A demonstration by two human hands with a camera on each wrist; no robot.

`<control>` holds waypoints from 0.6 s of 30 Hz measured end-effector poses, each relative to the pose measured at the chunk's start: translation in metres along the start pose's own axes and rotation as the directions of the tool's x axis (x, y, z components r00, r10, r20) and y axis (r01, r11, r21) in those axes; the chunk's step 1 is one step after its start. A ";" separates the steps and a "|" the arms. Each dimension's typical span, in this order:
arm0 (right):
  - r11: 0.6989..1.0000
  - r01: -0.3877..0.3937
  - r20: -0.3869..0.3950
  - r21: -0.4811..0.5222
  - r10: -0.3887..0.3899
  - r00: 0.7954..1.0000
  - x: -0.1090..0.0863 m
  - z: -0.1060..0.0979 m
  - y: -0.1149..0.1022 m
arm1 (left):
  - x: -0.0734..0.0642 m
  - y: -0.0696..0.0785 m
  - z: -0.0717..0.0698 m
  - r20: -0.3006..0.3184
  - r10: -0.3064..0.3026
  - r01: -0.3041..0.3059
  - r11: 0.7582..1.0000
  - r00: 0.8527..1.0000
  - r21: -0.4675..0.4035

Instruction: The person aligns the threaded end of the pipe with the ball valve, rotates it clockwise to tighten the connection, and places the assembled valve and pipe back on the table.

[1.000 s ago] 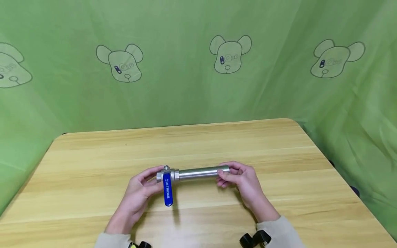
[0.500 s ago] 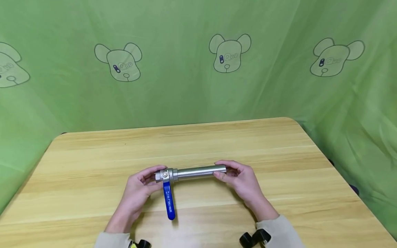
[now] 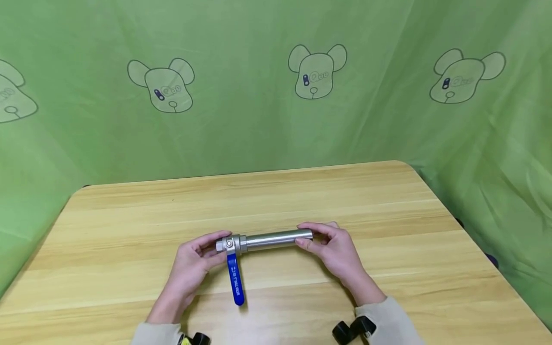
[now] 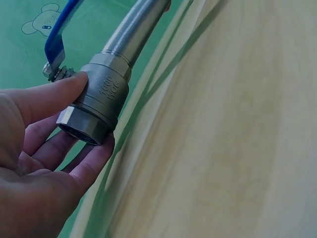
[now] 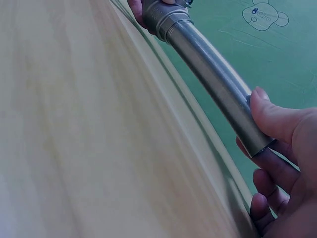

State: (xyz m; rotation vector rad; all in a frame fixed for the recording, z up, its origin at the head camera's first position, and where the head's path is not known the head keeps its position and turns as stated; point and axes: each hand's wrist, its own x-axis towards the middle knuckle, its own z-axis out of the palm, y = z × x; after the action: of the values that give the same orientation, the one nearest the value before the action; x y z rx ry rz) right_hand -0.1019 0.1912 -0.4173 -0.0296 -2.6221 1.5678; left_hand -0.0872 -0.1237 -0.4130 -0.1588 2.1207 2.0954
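Observation:
A steel ball valve (image 3: 231, 243) with a blue lever handle (image 3: 235, 280) is joined to a smooth metal pipe (image 3: 276, 239). The lever points toward the person, across the pipe's line. My left hand (image 3: 189, 266) grips the valve body at its left end, thumb on the near side and fingers around the far side. In the left wrist view, the valve's open hexagonal end (image 4: 84, 124) faces the palm. My right hand (image 3: 340, 254) pinches the pipe's free end between thumb and fingers. A finger lies at the pipe's end in the right wrist view.
The assembly is held over a wooden table (image 3: 129, 220) with rounded far corners. Green cloth (image 3: 241, 129) printed with bear-head outlines hangs behind and at both sides. Black wrist devices (image 3: 353, 330) sit at the sleeves.
The valve and pipe have rolled, so the lever's face now shows more fully and reaches lower. My right hand has shifted slightly left along the pipe. The left hand keeps its hold.

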 end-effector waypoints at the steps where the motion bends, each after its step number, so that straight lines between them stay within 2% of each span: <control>1: 1.000 0.003 0.000 -0.004 -0.003 1.000 0.000 0.000 0.000 | 0.000 0.000 0.000 0.000 -0.003 0.003 1.000 1.000 0.000; 9: 1.000 -0.019 0.015 -0.007 0.019 1.000 0.000 0.009 -0.004 | -0.003 0.002 -0.006 -0.013 -0.025 0.026 0.999 1.000 0.035; 18: 0.998 -0.001 0.013 -0.066 0.002 1.000 -0.002 0.010 -0.001 | -0.005 -0.001 -0.001 -0.024 -0.013 0.015 0.997 1.000 0.075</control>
State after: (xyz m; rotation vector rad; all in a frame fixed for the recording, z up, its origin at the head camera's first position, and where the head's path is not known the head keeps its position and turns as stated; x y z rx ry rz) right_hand -0.1006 0.1815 -0.4209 -0.0250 -2.6838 1.4864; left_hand -0.0826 -0.1249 -0.4128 -0.1902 2.2012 2.0127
